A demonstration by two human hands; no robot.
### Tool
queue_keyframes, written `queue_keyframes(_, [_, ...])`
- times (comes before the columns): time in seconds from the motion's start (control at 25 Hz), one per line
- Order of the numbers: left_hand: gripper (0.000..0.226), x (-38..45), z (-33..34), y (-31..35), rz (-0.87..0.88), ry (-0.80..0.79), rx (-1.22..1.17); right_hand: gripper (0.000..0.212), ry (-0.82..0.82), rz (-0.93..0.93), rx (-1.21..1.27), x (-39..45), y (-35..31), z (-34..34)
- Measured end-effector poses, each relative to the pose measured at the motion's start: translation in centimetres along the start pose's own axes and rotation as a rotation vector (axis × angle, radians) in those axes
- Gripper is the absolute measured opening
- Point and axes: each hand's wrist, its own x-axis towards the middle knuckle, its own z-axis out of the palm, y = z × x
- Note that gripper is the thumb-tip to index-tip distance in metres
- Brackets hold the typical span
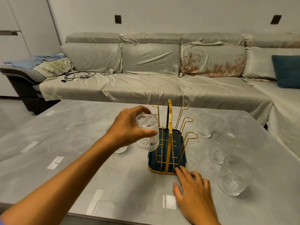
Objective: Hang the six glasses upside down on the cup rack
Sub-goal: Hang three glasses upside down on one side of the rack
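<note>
Glass (147,133), inverted in the left hand's (128,127) clenched grip, stood upright just left of the cup rack (169,140); right hand (193,189) rested released.

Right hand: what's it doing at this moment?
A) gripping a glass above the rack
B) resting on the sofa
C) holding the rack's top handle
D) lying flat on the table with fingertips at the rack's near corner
D: the right hand lies open on the table, fingertips touching the near corner of the cup rack, while the left hand holds the upside-down glass.
</note>
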Motion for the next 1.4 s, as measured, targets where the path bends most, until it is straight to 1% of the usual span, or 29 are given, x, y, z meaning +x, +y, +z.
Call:
queue_keyframes(0.24, [0.064, -0.7, 2.9, -2.2, -0.047, -0.051, 0.032, 0.060, -0.002, 0.008, 0.005, -0.1, -0.1, -0.2])
queue_keyframes(0.48, [0.062, -0.8, 3.4, -3.4, -0.078, -0.053, -0.027, 0.060, -0.006, 0.011, 0.009, -0.1, -0.1, -0.2])
queue_keyframes(0.64, [0.065, -1.4, 3.1, -3.3, -0.060, -0.060, -0.043, 0.060, -0.005, 0.008, 0.008, -0.3, -0.2, -0.4])
queue_keyframes(0.68, [0.062, -1.9, 2.8, -3.7, -0.062, -0.019, -0.126, 0.060, -0.005, 0.008, 0.004, -0.3, -0.2, -0.4])
queue_keyframes(0.72, [0.053, -2.6, 2.3, -4.4, -0.085, 0.100, -0.274, 0.060, -0.004, 0.007, 0.001, -0.3, -0.2, -0.4])
queue_keyframes(0.76, [0.042, -3.4, 1.8, -5.5, -0.139, 0.295, -0.447, 0.060, -0.003, 0.009, -0.003, -0.2, -0.3, -0.4])
queue_keyframes(0.8, [0.037, -4.3, 1.4, -7.1, -0.233, 0.508, -0.573, 0.060, -0.005, 0.010, -0.012, -0.1, -0.4, -0.4])
queue_keyframes(0.84, [0.040, -5.1, 1.3, -8.7, -0.366, 0.654, -0.614, 0.060, -0.007, 0.009, -0.017, 0.0, -0.4, -0.4])
queue_keyframes(0.88, [0.049, -5.7, 1.4, -10.4, -0.513, 0.684, -0.575, 0.060, -0.009, 0.007, -0.018, 0.0, -0.5, -0.4])
queue_keyframes(0.92, [0.063, -6.1, 1.8, -12.0, -0.638, 0.598, -0.501, 0.060, -0.010, 0.007, -0.018, 0.0, -0.6, -0.4])
queue_keyframes(0.96, [0.080, -6.2, 2.5, -13.4, -0.715, 0.455, -0.431, 0.060, -0.006, 0.011, -0.019, 0.0, -0.6, -0.4])
queue_keyframes(1.0, [0.095, -6.1, 3.3, -14.3, -0.742, 0.321, -0.385, 0.059, -0.006, 0.013, -0.021, -0.1, -0.5, -0.5])
queue_keyframes(1.04, [0.108, -5.7, 4.1, -14.9, -0.730, 0.230, -0.354, 0.059, -0.006, 0.012, -0.019, -0.1, -0.5, -0.6])
queue_keyframes(1.08, [0.117, -5.2, 4.8, -15.2, -0.704, 0.197, -0.319, 0.058, -0.007, 0.008, -0.014, -0.2, -0.6, -0.7])
queue_keyframes(1.12, [0.119, -4.7, 5.2, -15.3, -0.690, 0.222, -0.282, 0.058, -0.004, 0.002, -0.005, -0.2, -0.6, -0.7])
queue_keyframes(1.16, [0.115, -4.2, 5.6, -15.6, -0.698, 0.271, -0.244, 0.058, -0.006, 0.001, 0.003, -0.2, -0.6, -0.8])
queue_keyframes(1.24, [0.096, -3.4, 5.9, -15.8, -0.740, 0.326, -0.173, 0.058, -0.017, 0.006, -0.001, 0.0, -0.5, -0.9])
queue_keyframes(1.28, [0.087, -3.3, 6.0, -16.0, -0.751, 0.324, -0.147, 0.058, -0.017, 0.004, -0.003, 0.0, -0.5, -1.0])
queue_keyframes(1.32, [0.082, -3.3, 6.0, -16.3, -0.748, 0.318, -0.146, 0.058, -0.019, 0.002, -0.003, 0.0, -0.5, -1.0])
queue_keyframes(1.4, [0.083, -3.3, 5.7, -16.7, -0.721, 0.322, -0.195, 0.058, -0.028, -0.001, 0.000, 0.0, -0.6, -1.1])
